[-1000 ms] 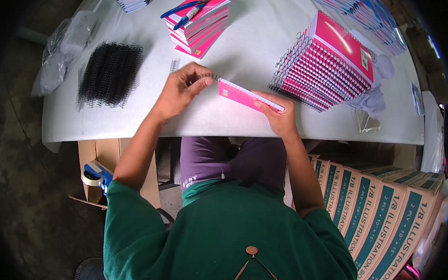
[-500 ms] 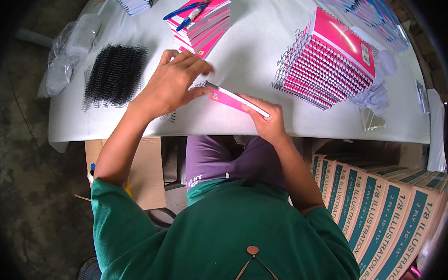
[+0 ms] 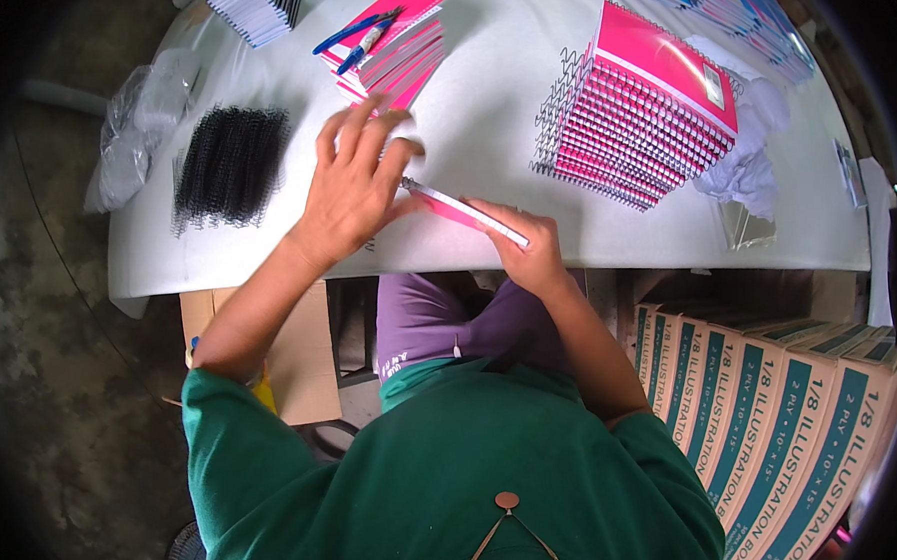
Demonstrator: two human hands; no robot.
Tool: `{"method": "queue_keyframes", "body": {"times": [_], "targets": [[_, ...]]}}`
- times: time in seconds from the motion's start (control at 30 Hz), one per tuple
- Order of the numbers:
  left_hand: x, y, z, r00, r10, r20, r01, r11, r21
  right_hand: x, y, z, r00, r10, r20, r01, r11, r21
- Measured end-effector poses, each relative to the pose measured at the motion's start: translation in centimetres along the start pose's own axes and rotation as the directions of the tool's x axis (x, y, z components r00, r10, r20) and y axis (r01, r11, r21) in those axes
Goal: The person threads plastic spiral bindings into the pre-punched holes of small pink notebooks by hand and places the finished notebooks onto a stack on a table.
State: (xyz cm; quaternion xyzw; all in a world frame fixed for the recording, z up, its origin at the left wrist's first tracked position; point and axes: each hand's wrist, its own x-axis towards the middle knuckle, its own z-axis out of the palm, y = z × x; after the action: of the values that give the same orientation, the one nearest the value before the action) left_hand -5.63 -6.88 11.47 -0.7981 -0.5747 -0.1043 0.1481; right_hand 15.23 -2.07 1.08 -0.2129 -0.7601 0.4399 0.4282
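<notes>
- Pink notebook (image 3: 445, 210): centre of frame, tilted, white edge up, dark wire coil (image 3: 407, 184) at its upper-left end.
- Right hand (image 3: 529, 244): closed on notebook's lower-right end, thumb on top.
- Left hand (image 3: 356, 179): fingers spread wide, slightly blurred, beside the coil end; couldn't tell if it touched the coil.
- Unbound pink stack (image 3: 417, 61): upper centre, blue-handled pliers (image 3: 354, 59) lay on top.
- Black coil pile (image 3: 231, 167): left of frame.
- Spiral-bound pink stack (image 3: 659, 66): upper right.
- Cardboard boxes (image 3: 775, 416): lower right.
</notes>
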Motion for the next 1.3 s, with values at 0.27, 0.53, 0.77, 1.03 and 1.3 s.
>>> {"method": "queue_keyframes", "body": {"times": [0.27,0.53,0.77,1.03,1.3], "targets": [[-6.7,4.0,6.3,0.977,-0.051,-0.207,0.085,0.984,0.157,-2.6,-0.6,-0.1,0.997,-0.044,-0.060,0.042,0.999,-0.033],[-8.1,6.4,9.2,0.953,0.001,-0.302,0.000,1.000,0.005,-2.5,-0.3,-0.5,0.970,-0.233,-0.064,0.220,0.961,-0.166],[-11.6,9.1,11.1,0.994,0.081,0.078,-0.064,0.978,-0.201,-2.7,-0.4,0.1,0.968,-0.238,-0.085,0.229,0.968,-0.100],[-7.9,8.0,9.5,0.993,0.069,-0.093,-0.075,0.995,-0.062,-3.2,-1.1,0.9,0.986,-0.145,-0.077,0.137,0.986,-0.095],[-5.7,8.5,9.0,0.984,0.019,-0.177,-0.078,0.939,-0.334,-3.1,-0.3,1.1,0.994,-0.109,-0.022,0.105,0.984,-0.142]]}}
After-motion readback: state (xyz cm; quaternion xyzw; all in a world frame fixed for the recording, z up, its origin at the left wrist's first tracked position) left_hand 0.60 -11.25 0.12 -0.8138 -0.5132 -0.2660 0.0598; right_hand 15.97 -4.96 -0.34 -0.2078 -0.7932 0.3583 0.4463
